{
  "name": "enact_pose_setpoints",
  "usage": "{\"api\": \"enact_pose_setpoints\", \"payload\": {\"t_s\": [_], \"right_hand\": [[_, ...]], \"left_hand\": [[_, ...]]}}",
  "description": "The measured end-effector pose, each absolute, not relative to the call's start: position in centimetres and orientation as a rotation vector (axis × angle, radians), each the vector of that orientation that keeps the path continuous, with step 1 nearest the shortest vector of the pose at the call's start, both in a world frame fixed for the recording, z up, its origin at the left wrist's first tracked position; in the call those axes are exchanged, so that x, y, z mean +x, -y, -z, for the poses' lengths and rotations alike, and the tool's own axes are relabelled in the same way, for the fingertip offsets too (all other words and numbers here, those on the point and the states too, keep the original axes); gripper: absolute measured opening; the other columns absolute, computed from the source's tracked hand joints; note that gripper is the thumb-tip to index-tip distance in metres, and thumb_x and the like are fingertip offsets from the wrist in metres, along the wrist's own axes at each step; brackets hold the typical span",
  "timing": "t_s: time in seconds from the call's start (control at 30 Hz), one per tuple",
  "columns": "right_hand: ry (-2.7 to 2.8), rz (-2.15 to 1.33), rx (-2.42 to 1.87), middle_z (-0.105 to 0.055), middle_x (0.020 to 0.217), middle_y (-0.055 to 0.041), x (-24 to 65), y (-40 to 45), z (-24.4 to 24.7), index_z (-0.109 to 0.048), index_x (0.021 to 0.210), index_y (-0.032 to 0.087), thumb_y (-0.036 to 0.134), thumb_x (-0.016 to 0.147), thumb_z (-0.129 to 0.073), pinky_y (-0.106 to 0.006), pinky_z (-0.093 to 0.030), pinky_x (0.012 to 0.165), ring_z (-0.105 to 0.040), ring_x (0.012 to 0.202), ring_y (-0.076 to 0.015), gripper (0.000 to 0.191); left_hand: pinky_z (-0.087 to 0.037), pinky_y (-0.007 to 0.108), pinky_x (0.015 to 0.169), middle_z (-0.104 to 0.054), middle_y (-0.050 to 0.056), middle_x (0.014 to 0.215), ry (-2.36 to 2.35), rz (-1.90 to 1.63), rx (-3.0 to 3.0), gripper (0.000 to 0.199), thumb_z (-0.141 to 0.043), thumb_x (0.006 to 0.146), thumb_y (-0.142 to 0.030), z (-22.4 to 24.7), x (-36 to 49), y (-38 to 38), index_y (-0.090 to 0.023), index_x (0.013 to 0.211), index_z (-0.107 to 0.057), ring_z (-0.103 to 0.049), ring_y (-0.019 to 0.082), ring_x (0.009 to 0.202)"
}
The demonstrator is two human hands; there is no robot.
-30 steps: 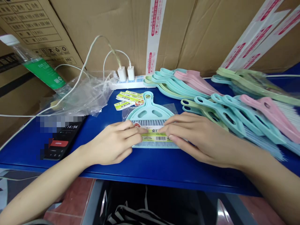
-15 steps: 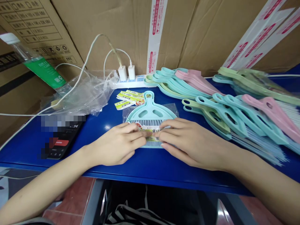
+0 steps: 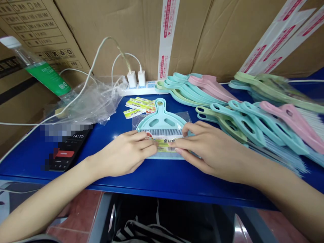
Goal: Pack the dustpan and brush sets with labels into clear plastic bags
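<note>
A light-blue dustpan (image 3: 149, 122) lies flat in front of me with its handle pointing away. A brush with grey bristles (image 3: 164, 132) rests on it, and a clear plastic bag (image 3: 186, 116) surrounds them. Across the bristles sits a yellow-and-white label card (image 3: 165, 143) with printed characters. My left hand (image 3: 129, 152) is closed at the left side of the bagged set, its fingers curled against the card's left end. On the right side my right hand (image 3: 206, 148) grips the bag's edge, with fingertips on the card's right end. The palms hide both lower sides of the dustpan.
Several label cards (image 3: 138, 106) lie behind the set. Dustpans (image 3: 182, 89) and hand brushes (image 3: 243, 125) in blue, green and pink are piled to the right. Leftward are clear bags (image 3: 98, 101), a bottle (image 3: 48, 76), a phone (image 3: 69, 148) and a power strip (image 3: 141, 89) with cables.
My right hand has shifted slightly right along the card, and its index finger has drawn back. More of the card's printing shows between the hands.
</note>
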State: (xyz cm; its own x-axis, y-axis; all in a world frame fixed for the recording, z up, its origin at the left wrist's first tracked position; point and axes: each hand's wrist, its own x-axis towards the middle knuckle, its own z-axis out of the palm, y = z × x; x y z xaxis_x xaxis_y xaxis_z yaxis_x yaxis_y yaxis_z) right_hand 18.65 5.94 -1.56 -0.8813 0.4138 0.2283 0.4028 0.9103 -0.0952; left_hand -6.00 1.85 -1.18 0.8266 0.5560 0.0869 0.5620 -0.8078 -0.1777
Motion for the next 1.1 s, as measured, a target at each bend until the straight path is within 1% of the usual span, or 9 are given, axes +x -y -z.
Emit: {"api": "enact_pose_setpoints", "payload": {"t_s": [0.13,0.3,0.47,0.57,0.67,0.77,0.9,0.97,1.1], "right_hand": [[2.826,-0.046,-0.643,-0.061,0.064,-0.0052,18.8,-5.9,1.4,-0.071,0.08,0.02,0.017,0.097,-0.04,-0.034,-0.035,0.068,-0.051,0.074,-0.0215,0.036],[2.83,-0.035,-0.67,-0.057,0.061,-0.0039,19.1,-6.0,1.2,-0.066,0.071,0.02,0.016,0.096,-0.041,-0.033,-0.034,0.067,-0.05,0.072,-0.0206,0.035],[2.834,-0.072,-0.67,-0.058,0.064,-0.0048,19.5,-6.1,1.0,-0.07,0.075,0.02,0.017,0.095,-0.041,-0.033,-0.035,0.066,-0.05,0.069,-0.0198,0.035],[2.845,-0.083,-0.68,-0.057,0.064,-0.0039,19.7,-6.2,0.8,-0.071,0.079,0.021,0.017,0.094,-0.04,-0.033,-0.035,0.064,-0.05,0.067,-0.0192,0.035],[2.851,-0.081,-0.681,-0.057,0.065,-0.0038,20.0,-6.3,0.7,-0.069,0.074,0.021,0.017,0.094,-0.04,-0.034,-0.036,0.066,-0.052,0.068,-0.0191,0.035],[2.854,-0.063,-0.688,-0.057,0.066,-0.0042,20.2,-6.5,0.7,-0.066,0.069,0.021,0.018,0.095,-0.04,-0.034,-0.037,0.066,-0.052,0.068,-0.019,0.037],[2.87,-0.067,-0.71,-0.054,0.065,-0.0034,20.6,-6.5,0.7,-0.07,0.077,0.022,0.02,0.096,-0.04,-0.033,-0.036,0.064,-0.05,0.066,-0.0193,0.035],[2.877,-0.08,-0.726,-0.052,0.064,-0.0029,20.7,-6.5,0.7,-0.07,0.08,0.022,0.021,0.096,-0.04,-0.033,-0.035,0.064,-0.049,0.064,-0.0191,0.034],[2.885,-0.109,-0.734,-0.051,0.064,-0.0026,20.9,-6.6,0.7,-0.069,0.078,0.022,0.022,0.097,-0.038,-0.034,-0.034,0.064,-0.048,0.064,-0.019,0.036]], "left_hand": [[-0.05,0.032,0.07,-0.071,0.004,0.086,0.874,0.051,-2.812,0.023,-0.04,0.09,-0.007,1.1,-6.1,-1.9,-0.02,0.089,-0.06,-0.055,0.02,0.076],[-0.05,0.032,0.068,-0.074,0.004,0.098,0.877,0.076,-2.807,0.023,-0.042,0.091,-0.008,0.9,-6.6,-1.9,-0.017,0.093,-0.062,-0.055,0.019,0.076],[-0.05,0.031,0.067,-0.075,0.004,0.1,0.919,0.064,-2.826,0.029,-0.039,0.091,-0.007,0.7,-7.1,-1.9,-0.018,0.097,-0.065,-0.054,0.019,0.072],[-0.049,0.031,0.065,-0.075,0.004,0.094,0.945,0.088,-2.859,0.032,-0.036,0.093,-0.009,0.5,-7.4,-2.0,-0.018,0.097,-0.066,-0.053,0.019,0.069],[-0.047,0.029,0.063,-0.074,0.002,0.087,0.958,0.144,-2.898,0.034,-0.034,0.095,-0.01,0.2,-7.7,-2.0,-0.018,0.1,-0.067,-0.051,0.018,0.066],[-0.045,0.028,0.06,-0.075,0.002,0.088,0.97,0.189,-2.918,0.036,-0.035,0.096,-0.01,-0.1,-7.9,-2.1,-0.019,0.105,-0.068,-0.049,0.017,0.064],[-0.044,0.026,0.058,-0.074,0.001,0.083,1.008,0.204,-2.942,0.036,-0.037,0.096,-0.01,-0.3,-8.2,-2.1,-0.019,0.108,-0.07,-0.052,0.017,0.065],[-0.043,0.026,0.057,-0.073,0.0,0.08,1.034,0.199,-2.943,0.035,-0.038,0.095,-0.01,-0.3,-8.4,-2.2,-0.02,0.107,-0.07,-0.051,0.017,0.065],[-0.042,0.027,0.056,-0.072,0.0,0.076,1.064,0.182,-2.954,0.036,-0.038,0.095,-0.01,-0.4,-8.6,-2.2,-0.021,0.1,-0.072,-0.05,0.016,0.063]]}}
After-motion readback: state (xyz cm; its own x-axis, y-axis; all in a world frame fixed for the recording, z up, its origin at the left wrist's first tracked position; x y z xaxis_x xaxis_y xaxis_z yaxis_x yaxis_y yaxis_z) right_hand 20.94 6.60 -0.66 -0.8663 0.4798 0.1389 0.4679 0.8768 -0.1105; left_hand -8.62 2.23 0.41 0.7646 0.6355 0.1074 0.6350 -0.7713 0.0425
